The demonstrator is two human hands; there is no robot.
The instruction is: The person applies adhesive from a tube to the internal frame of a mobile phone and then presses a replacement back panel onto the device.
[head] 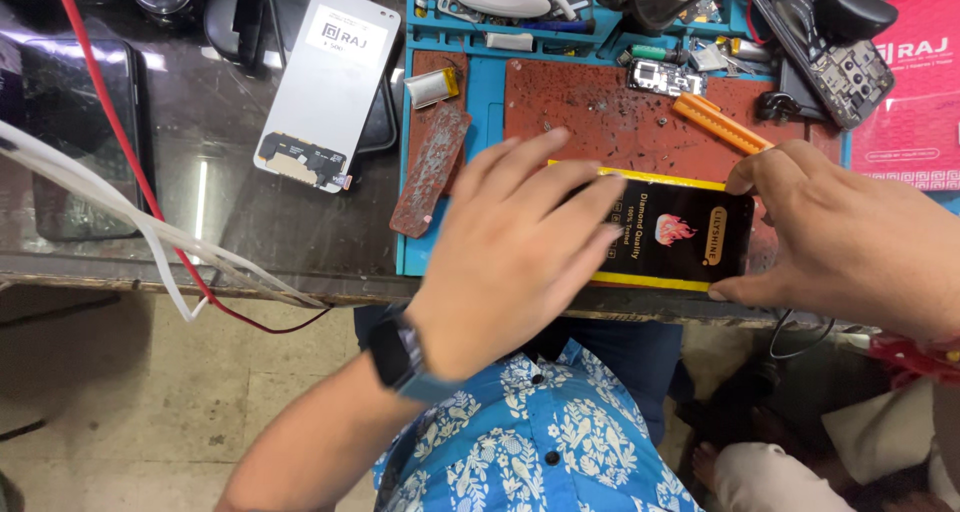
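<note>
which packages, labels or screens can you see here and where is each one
Black rectangular phone screen with yellow edge strips and a flame sticker: on the red mat, under both hands.
White rectangular display panel with a white label: lying upper left on the glass table.
Pink printed package: far right edge.
Dark phone: far left, screen off.

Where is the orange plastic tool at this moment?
In the head view, the orange plastic tool lies on the red work mat, upper right, just above the right hand and the black-and-yellow phone screen.
</note>
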